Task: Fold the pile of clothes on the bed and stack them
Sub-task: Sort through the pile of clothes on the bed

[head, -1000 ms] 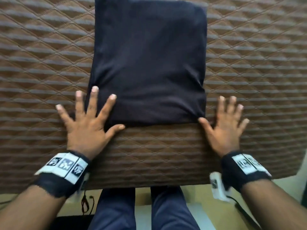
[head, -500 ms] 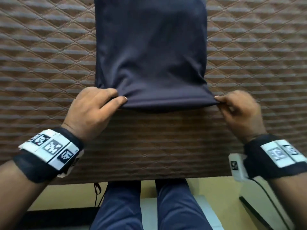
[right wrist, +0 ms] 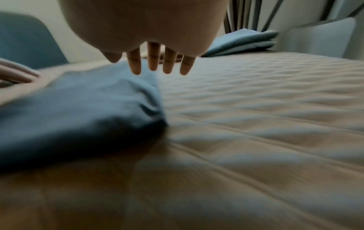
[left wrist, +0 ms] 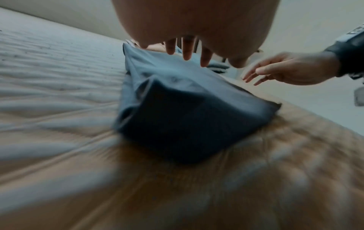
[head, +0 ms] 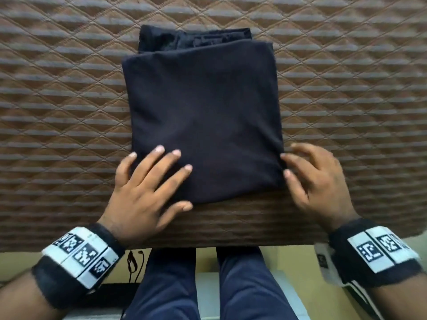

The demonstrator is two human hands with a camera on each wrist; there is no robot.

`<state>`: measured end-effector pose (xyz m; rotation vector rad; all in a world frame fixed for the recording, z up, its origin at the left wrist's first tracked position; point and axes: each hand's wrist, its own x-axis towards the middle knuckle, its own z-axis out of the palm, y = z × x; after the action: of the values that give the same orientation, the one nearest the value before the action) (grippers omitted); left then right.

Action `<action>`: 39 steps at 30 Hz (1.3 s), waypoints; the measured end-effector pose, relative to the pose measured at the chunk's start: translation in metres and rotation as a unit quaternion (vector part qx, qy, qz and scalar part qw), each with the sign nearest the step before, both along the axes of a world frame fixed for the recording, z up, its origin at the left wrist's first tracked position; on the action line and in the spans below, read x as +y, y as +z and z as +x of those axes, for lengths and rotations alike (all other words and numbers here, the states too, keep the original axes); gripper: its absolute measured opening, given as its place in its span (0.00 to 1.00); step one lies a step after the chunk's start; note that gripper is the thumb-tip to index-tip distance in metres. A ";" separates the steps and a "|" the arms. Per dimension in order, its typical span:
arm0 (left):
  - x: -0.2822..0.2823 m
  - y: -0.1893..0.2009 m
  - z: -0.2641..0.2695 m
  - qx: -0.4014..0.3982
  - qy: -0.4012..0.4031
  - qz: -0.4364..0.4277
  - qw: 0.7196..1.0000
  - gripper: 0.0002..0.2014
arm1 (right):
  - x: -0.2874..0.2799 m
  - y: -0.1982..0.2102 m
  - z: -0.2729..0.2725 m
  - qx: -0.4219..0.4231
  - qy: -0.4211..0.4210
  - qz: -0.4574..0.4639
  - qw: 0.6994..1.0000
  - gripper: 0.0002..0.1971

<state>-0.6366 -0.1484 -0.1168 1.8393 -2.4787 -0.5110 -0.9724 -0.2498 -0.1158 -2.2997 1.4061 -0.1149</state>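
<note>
A dark navy garment (head: 205, 116) lies folded into a thick rectangle on the brown quilted bed (head: 57, 112), its far layer showing a rumpled hem. My left hand (head: 150, 181) rests flat on its near left corner, fingers spread and straight. My right hand (head: 314, 172) hovers at the near right edge with loosely bent fingers, its fingertips at the cloth's side. In the left wrist view the garment (left wrist: 177, 112) sits below my left hand's fingers (left wrist: 187, 51), with the right hand (left wrist: 285, 73) beside it. In the right wrist view my right hand's fingers (right wrist: 157, 62) hang above the garment's (right wrist: 88, 109) edge.
The bed's near edge (head: 208, 241) runs just below my wrists, with my legs in blue trousers (head: 208, 285) and pale floor beneath. In the right wrist view, folded bluish cloth (right wrist: 242, 42) lies at the bed's far side, near a pale headboard (right wrist: 319, 35).
Both hands pinched the garment's near edge, carried it away from me and folded it over. They have let go; the left now lies flat on the shorter, thicker fold.
</note>
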 end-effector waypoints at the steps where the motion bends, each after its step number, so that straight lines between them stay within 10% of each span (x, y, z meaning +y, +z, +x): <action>1: -0.012 0.002 -0.009 0.001 0.032 0.003 0.999 0.30 | -0.008 0.003 0.020 -0.027 -0.001 -0.028 0.999 0.19; 6: -0.097 -0.033 -0.025 -0.034 0.121 0.079 0.989 0.35 | -0.078 -0.017 0.121 0.076 0.135 0.065 0.986 0.34; 10: -0.131 -0.030 0.013 -0.037 0.335 0.084 0.938 0.37 | -0.131 -0.029 0.077 0.162 -0.035 0.139 0.976 0.40; 14: -0.083 0.002 0.017 0.172 0.457 0.094 0.868 0.38 | -0.092 -0.011 0.036 0.003 -0.200 0.166 0.966 0.38; 19: -0.028 -0.001 -0.006 0.266 0.541 0.252 0.757 0.39 | -0.022 -0.008 0.066 -0.190 -0.327 0.377 0.845 0.31; 25: -0.030 -0.015 -0.008 0.145 0.514 0.133 0.835 0.40 | -0.027 -0.001 0.074 -0.296 -0.409 0.500 0.703 0.19; 28: -0.035 -0.015 -0.023 0.275 0.596 0.165 0.736 0.41 | -0.027 0.009 0.078 -0.287 -0.411 0.515 0.695 0.23; 31: -0.040 -0.001 -0.015 0.379 0.613 0.248 0.648 0.19 | -0.027 0.030 0.087 -0.271 -0.412 0.488 0.720 0.25; 39: -0.083 0.092 0.083 0.570 0.528 0.259 0.573 0.18 | -0.055 0.129 0.161 -0.325 -0.331 0.536 0.705 0.33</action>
<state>-0.5534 -0.2318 -0.0245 1.6879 -0.2478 -1.6035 -0.8117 -0.3044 0.0132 -0.6260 1.2752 -0.2177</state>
